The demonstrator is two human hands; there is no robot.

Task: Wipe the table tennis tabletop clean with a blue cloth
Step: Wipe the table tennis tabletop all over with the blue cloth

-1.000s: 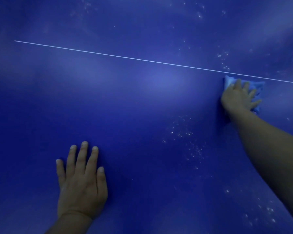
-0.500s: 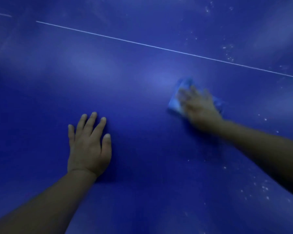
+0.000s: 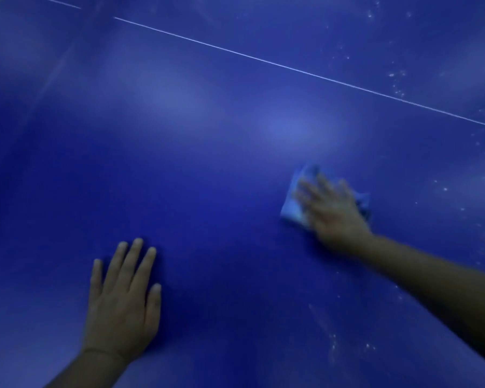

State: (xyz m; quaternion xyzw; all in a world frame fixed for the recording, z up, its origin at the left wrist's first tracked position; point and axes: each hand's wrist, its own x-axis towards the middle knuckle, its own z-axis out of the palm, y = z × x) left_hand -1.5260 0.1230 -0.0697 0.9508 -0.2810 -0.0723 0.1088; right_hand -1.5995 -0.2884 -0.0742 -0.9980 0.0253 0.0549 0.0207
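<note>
The right hand (image 3: 333, 211), blurred, presses spread fingers flat on the cloth (image 3: 291, 208) lying right of centre on the blue counter (image 3: 207, 163), while the left hand (image 3: 123, 301) rests flat, holding nothing, near white specks (image 3: 398, 79).

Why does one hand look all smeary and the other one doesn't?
In the head view, the right hand and blue cloth are motion-blurred; the left hand, flat on the tabletop, looks sharp; the light is dim, with soft pale glare patches near the white line.
</note>
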